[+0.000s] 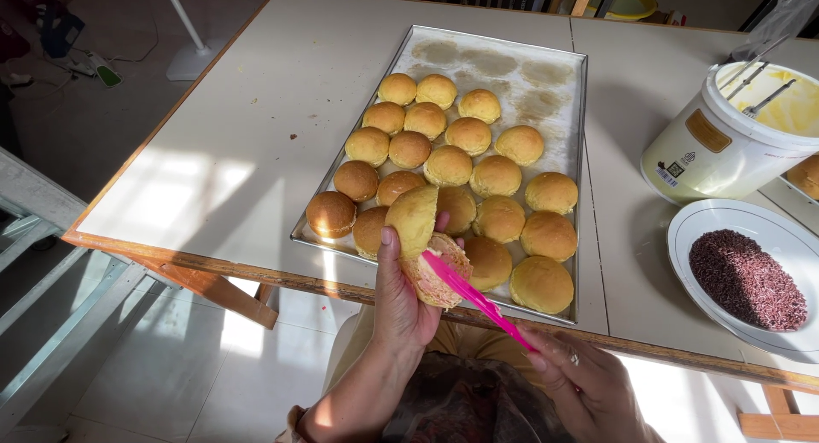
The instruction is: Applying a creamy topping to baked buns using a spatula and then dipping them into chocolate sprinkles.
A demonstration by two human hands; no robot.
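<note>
We see the left hand (405, 302) closed around a split golden-brown bread bun (426, 247), held open at the near edge of the table, just in front of the long metal baking tray (559, 46). The bun's top flap stands upright against the thumb, and the cut face below looks pale and crumbly; whether any filling lies on it we cannot tell. The right hand (584, 383) pinches the near end of a thin pink plastic spreader (478, 298), whose far tip lies on the cut face. Part of that hand is cut off by the frame's bottom edge.

The held bun hides part of the nearest row of round buns (478, 166) filling the tray's near half. To the right, a white plate of dark chocolate sprinkles (746, 276) and a white plastic tub of yellow spread (725, 140) are both clipped by the right edge.
</note>
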